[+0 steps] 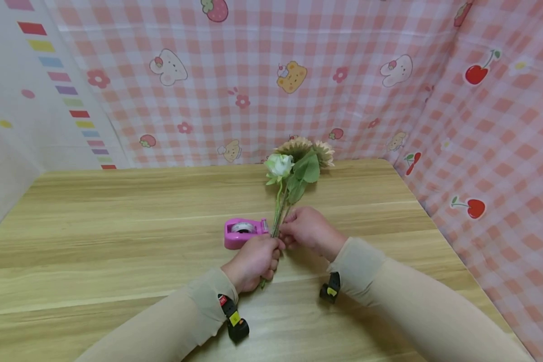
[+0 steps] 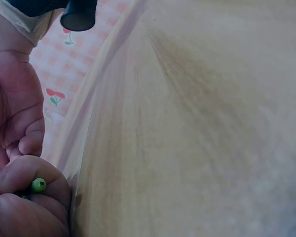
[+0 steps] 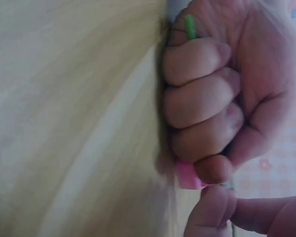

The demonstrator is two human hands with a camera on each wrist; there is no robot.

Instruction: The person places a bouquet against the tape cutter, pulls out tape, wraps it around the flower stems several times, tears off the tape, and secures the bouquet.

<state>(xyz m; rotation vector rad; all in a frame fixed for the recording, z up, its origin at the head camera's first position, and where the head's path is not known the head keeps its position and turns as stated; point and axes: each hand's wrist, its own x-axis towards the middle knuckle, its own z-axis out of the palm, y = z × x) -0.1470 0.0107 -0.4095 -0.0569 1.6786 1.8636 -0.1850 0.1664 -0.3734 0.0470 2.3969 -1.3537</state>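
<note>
Resting nearest the lens, two beige sleeves [image 1: 389,301] on the wooden table [image 1: 95,251], each carrying a small black wrist camera; just beyond them, both hands meeting at the lower stems of a small bouquet [image 1: 294,166].

Curling into a full fist round the stems [image 1: 278,213], the left hand [image 1: 253,261]; fingers wrapped tight, knuckles stacked in the right wrist view, one green stem end [image 3: 189,27] poking out at the little-finger side of the fist and showing again in the left wrist view as a green tip [image 2: 38,185] between folded fingers.

Sitting just beside that fist on its thumb side, the right hand [image 1: 309,231]; fingers bent and narrow, fingertips [image 3: 212,212] working right at the stems where they leave the left fist; whether pinching tape, stem or nothing, cannot tell.

Running away from the fingers, the long axis of the bouquet: stems rising out of the left fist, leaning slightly right, heads lying farthest off near the table's back edge; left hand gripping lower down, right hand touching higher up.

Standing just left of the left fist's knuckles, nearly touching, a pink tape dispenser [image 1: 244,232] with a clear roll.

Looking artificial, the flowers: one pale green-white rose [image 1: 279,165], two tan sunflower heads [image 1: 305,148], broad green leaves.

Hanging beyond, a pink checked cloth [image 1: 298,100] printed with bears and cherries.
</note>
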